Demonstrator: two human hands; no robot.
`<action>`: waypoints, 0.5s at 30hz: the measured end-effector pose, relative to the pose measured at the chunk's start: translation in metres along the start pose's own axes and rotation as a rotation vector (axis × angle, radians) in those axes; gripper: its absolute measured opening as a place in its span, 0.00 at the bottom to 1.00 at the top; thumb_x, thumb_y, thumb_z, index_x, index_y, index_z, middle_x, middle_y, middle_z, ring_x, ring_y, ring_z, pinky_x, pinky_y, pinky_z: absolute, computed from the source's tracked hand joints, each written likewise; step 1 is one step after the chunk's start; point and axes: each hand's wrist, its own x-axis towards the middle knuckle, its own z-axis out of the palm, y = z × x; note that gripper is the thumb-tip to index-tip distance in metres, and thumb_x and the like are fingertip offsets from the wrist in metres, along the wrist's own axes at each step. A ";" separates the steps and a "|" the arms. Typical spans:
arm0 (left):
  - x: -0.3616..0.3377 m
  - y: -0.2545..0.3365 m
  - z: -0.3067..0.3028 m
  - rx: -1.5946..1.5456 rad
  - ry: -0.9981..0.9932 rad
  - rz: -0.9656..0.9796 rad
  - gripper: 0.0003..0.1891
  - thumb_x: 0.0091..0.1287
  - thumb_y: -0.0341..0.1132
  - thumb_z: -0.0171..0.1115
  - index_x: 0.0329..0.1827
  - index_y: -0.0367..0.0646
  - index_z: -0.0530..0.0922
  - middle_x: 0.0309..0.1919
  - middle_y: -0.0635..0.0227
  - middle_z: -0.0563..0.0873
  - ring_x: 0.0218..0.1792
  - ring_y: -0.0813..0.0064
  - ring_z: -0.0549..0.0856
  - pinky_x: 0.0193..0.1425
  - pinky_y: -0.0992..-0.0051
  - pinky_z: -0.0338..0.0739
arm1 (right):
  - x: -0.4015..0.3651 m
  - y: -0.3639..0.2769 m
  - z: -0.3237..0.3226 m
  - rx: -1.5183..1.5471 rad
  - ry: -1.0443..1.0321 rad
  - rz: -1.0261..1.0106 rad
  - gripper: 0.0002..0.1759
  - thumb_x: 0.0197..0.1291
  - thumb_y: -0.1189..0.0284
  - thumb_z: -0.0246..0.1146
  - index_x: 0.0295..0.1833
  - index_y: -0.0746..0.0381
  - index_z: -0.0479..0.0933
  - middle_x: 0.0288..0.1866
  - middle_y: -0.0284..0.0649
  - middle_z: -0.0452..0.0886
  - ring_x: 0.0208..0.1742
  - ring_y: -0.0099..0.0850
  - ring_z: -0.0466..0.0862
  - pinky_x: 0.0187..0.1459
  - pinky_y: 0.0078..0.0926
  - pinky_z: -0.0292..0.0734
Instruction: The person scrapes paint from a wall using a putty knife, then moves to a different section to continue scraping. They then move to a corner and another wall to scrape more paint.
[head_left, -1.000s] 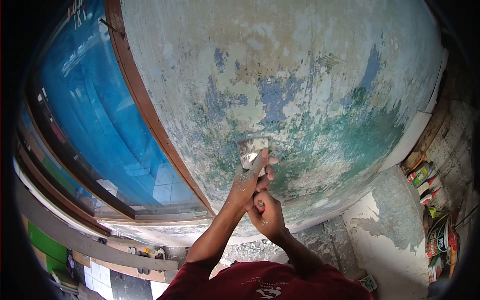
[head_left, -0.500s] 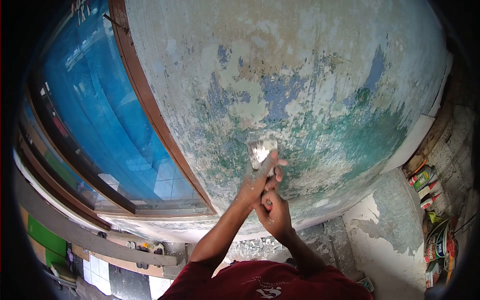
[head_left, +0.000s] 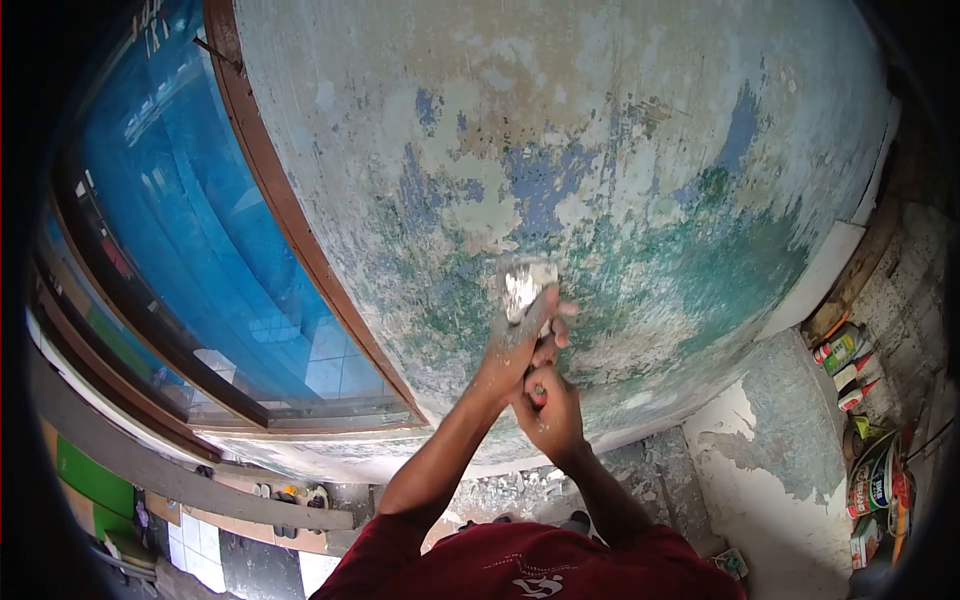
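Note:
A paint scraper (head_left: 522,284) with a broad, shiny metal blade lies against the patchy wall (head_left: 640,265). My left hand (head_left: 515,345) is closed around it just below the blade, with some fingers showing on the right side. Closer to my body, my right hand (head_left: 550,412) makes a fist around the handle's lower end, touching the left hand's wrist area. Most of the handle is hidden by both hands. Whitish specks dot my hands and left forearm. Peeled green, blue and grey paint layers surround the blade.
A brown-framed window (head_left: 300,230) with blue behind its glass borders the wall at left. Bottles (head_left: 845,350) and a paint can (head_left: 873,485) stand at lower right. Paint flakes (head_left: 530,490) litter the floor below. Shoes (head_left: 300,495) sit at lower left.
The scraper and both hands have moved slightly right and up across the wall. The camera view has turned a little, so the wall and window appear farther left.

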 end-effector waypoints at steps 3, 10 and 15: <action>-0.008 -0.040 -0.013 0.018 0.050 -0.111 0.24 0.68 0.53 0.57 0.41 0.35 0.78 0.19 0.72 0.75 0.13 0.88 0.63 0.14 0.84 0.56 | -0.033 0.030 0.010 -0.018 0.006 -0.019 0.16 0.52 0.76 0.68 0.30 0.62 0.64 0.17 0.38 0.62 0.16 0.31 0.63 0.21 0.27 0.62; 0.004 -0.021 -0.003 0.006 0.027 -0.076 0.24 0.67 0.52 0.58 0.41 0.35 0.78 0.19 0.71 0.74 0.13 0.88 0.63 0.14 0.84 0.54 | -0.011 0.027 0.008 0.015 0.069 -0.092 0.16 0.52 0.76 0.68 0.30 0.62 0.64 0.17 0.38 0.62 0.16 0.31 0.63 0.21 0.28 0.62; 0.007 -0.005 0.003 -0.046 0.006 -0.088 0.24 0.67 0.53 0.58 0.42 0.35 0.78 0.20 0.72 0.73 0.14 0.88 0.63 0.14 0.85 0.54 | 0.003 0.010 -0.001 0.021 0.049 -0.064 0.17 0.52 0.75 0.69 0.30 0.62 0.63 0.17 0.38 0.62 0.17 0.30 0.63 0.21 0.28 0.61</action>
